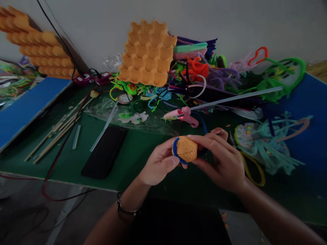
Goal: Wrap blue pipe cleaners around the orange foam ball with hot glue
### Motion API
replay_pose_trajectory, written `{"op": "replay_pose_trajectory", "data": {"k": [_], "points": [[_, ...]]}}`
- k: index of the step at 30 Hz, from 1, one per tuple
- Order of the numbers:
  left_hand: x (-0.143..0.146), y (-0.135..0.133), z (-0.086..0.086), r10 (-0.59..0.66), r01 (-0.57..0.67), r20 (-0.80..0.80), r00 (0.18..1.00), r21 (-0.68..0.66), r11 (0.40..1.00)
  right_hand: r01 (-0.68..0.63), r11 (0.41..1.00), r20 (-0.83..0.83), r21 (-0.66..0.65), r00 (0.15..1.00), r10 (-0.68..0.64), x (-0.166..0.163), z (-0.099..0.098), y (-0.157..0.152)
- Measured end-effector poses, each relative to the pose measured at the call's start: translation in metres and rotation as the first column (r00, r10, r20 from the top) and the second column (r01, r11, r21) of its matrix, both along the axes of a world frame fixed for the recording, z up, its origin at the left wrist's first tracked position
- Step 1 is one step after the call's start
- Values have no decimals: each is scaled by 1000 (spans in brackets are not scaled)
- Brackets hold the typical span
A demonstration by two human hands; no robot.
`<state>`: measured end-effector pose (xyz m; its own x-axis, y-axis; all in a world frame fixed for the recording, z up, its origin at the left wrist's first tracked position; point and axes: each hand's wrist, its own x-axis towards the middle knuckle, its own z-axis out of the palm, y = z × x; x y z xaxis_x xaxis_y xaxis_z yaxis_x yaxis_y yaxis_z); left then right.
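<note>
Between my two hands is an orange egg-carton cup [188,149], its rounded base turned toward me. A blue pipe cleaner [175,147] runs along the cup's left and lower edge. My left hand [160,163] pinches the cup's left side, its thumb over the pipe cleaner. With fingers at the top and right of the cup, my right hand [224,161] grips it too; part of the blue strand shows under this hand. Just beyond the hands lies a pink hot glue gun [185,115] with a long glue stick [237,97] in its back.
A black phone [104,153] and wooden sticks [61,132] lie at left. Behind are an orange egg tray [149,54] and heaped pipe cleaners [196,68]. A teal pipe-cleaner craft [268,143] is at right. A red cable [55,163] hangs over the front edge.
</note>
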<state>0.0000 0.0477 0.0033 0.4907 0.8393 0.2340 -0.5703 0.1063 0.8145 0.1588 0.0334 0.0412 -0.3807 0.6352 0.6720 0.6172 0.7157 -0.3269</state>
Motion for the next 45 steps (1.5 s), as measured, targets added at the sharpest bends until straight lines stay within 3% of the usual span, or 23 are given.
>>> {"op": "replay_pose_trajectory", "data": {"k": [5, 11, 21, 29, 31, 33, 35, 37, 39, 45], "points": [[-2, 1, 3, -52, 57, 52, 997, -97, 994, -21, 1000, 26, 9, 999, 21, 0, 4, -1], [-5, 3, 6, -83, 71, -69, 994, -153, 986, -9, 1000, 38, 22, 999, 9, 1, 1, -1], [-6, 4, 5, -73, 67, -46, 996, -124, 990, -17, 999, 57, 38, 998, 15, 2, -1, -1], [-18, 5, 20, -124, 118, -71, 990, -89, 989, -15, 998, 74, 61, 997, 11, 3, 0, -1], [-23, 7, 21, -51, 44, -114, 992, -66, 997, -3, 998, 63, 59, 998, -1, 4, 0, -1], [-27, 8, 20, 145, -149, -144, 979, -15, 989, 17, 998, 50, 54, 999, -20, 5, 1, 0], [-29, 10, 18, 371, -367, -148, 917, 58, 928, 28, 998, 43, 57, 999, -30, 5, 1, 0], [-31, 10, 17, 508, -490, -161, 846, 138, 861, 37, 996, 40, 76, 998, -40, 5, 0, 1], [-30, 10, 17, 550, -515, -183, 815, 206, 832, 43, 995, 30, 92, 998, -46, 5, -1, 2], [-29, 7, 24, 563, -494, -288, 774, 281, 823, 59, 995, 20, 75, 998, -61, 6, -1, 3]]}}
